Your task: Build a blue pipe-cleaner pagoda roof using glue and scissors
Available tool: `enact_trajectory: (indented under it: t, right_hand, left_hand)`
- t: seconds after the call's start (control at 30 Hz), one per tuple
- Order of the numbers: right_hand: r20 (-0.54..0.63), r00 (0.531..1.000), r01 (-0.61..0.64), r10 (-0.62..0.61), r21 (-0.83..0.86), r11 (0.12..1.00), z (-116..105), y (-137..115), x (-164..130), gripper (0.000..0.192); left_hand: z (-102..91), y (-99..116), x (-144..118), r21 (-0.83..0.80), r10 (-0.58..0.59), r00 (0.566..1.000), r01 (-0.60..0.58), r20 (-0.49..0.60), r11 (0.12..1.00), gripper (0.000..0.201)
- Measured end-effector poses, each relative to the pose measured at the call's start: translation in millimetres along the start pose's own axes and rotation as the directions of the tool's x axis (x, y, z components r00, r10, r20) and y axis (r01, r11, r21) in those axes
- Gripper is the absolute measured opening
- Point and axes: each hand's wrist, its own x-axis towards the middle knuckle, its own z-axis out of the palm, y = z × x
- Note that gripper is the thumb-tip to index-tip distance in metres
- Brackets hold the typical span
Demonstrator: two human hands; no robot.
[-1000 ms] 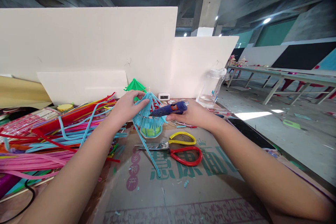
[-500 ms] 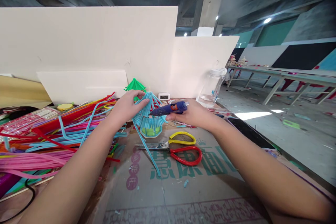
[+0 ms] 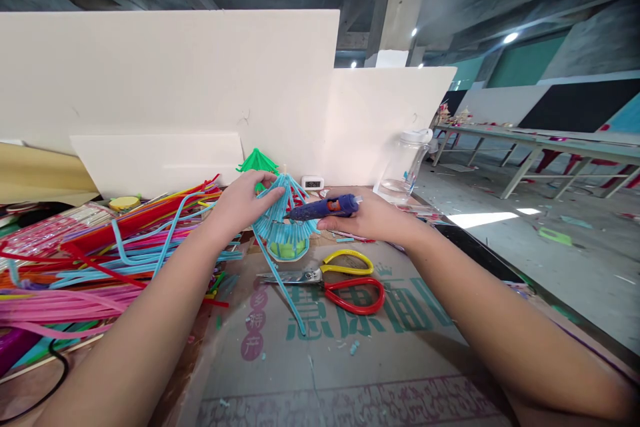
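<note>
Left hand point(image 3: 243, 203) grips one blue straw lantern point(image 3: 283, 223) standing between both hands; right hand point(image 3: 367, 217) grasps one blue glue gun point(image 3: 323, 207), nozzle touching it. Below them lie two scissors point(image 3: 335, 283).

Probably a craft workshop in a bare concrete hall: heaped coloured straws point(image 3: 100, 247), scissors point(image 3: 340, 283), long worktables point(image 3: 540, 143).
</note>
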Motion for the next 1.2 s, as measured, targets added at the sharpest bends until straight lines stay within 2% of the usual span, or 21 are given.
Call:
enact_trajectory:
  t: [0.37, 1.2]
  right_hand:
    - [-0.078, 0.997, -0.002, -0.005, -0.09, 0.996, 2.6, 3.2, 1.1, 0.04]
    - [-0.108, 0.994, -0.039, 0.022, -0.155, 0.987, 4.8, 4.9, 2.0, 0.039]
  left_hand:
    - [1.2, -2.3, 0.9, -0.003, 0.002, 1.0, -0.002, -0.003, 1.0, 0.042]
    - [1.7, -1.7, 0.7, 0.003, 0.004, 1.0, -0.004, 0.001, 1.0, 0.043]
